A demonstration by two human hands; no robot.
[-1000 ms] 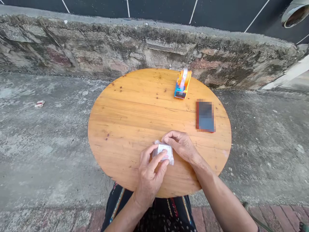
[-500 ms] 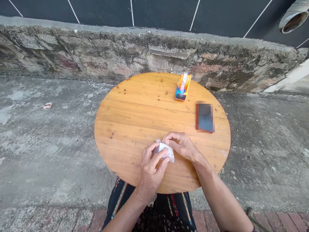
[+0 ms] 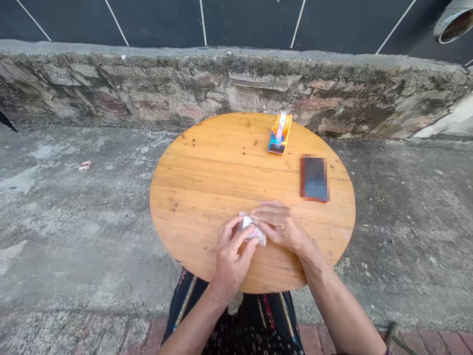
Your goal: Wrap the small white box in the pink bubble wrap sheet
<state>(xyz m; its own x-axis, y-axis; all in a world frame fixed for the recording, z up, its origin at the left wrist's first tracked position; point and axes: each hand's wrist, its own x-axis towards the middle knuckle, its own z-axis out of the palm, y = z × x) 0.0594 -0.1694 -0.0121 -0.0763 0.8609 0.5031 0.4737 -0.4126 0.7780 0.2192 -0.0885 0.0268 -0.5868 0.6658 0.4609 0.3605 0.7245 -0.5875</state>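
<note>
1. In the head view, the left hand (image 3: 232, 259) holds a small clear-wrapped packet (image 3: 260, 236) between thumb and fingers, one fingertip on its top; the packet lies at those fingertips, over the round wooden table (image 3: 192, 197)
2. The right hand (image 3: 283, 224) has its fingers bunched at the packet's far right side; whether they pinch the wrapping or merely touch it I cannot tell, as they hide that spot
3. The wrapping looks thin and slick, so a pull from the right against a light left hold could twist the packet loose
4. A sudden tug might also tear the film, while pressing too hard on top could dent whatever is inside
5. The table's near edge runs close behind the grip, so a packet slipping that way could fall off
6. A careless reach could knock the tape dispenser (image 3: 280, 134) well beyond the grip, or the blurred flat dark object (image 3: 315, 178) beyond and right of it
</note>
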